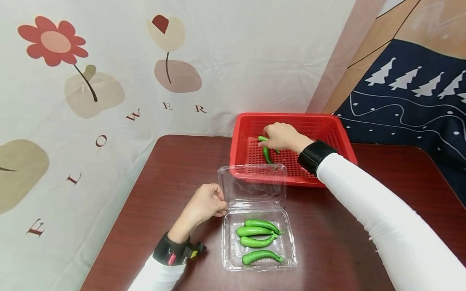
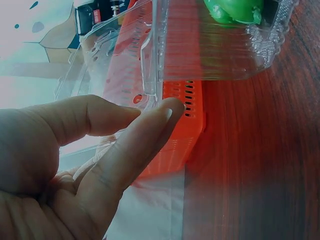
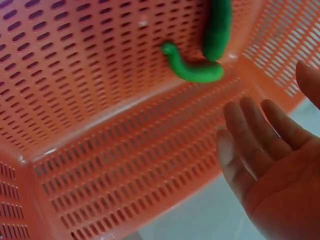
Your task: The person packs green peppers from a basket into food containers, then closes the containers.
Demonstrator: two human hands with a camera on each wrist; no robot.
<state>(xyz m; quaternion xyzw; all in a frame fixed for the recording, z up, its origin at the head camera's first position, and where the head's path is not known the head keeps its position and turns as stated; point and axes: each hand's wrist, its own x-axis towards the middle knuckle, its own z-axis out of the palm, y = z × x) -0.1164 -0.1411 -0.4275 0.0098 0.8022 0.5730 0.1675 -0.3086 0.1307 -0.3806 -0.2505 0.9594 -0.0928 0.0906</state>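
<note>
My left hand point(image 1: 206, 204) pinches the hinge edge of a clear plastic clamshell box point(image 1: 225, 242) between thumb and forefinger. The box's lid point(image 1: 251, 186) stands raised, its top overlapping the basket's front wall in the head view. Several shiny green peppers point(image 1: 259, 256) lie crosswise in the base. Over the left part of a red basket point(image 1: 347, 147) is my right hand point(image 1: 282, 136), fingers extended and apart in the right wrist view. Nothing is in its grasp there. A curved green pepper point(image 3: 192, 72) and a straighter green pepper point(image 3: 217, 30) lie in the basket near its fingertips.
The basket and box stand on a dark red-brown wooden table point(image 1: 174, 169). Behind it hangs a pale cloth point(image 1: 225, 48) with flower prints, and a dark blue cloth point(image 1: 407, 109) with white trees is at right.
</note>
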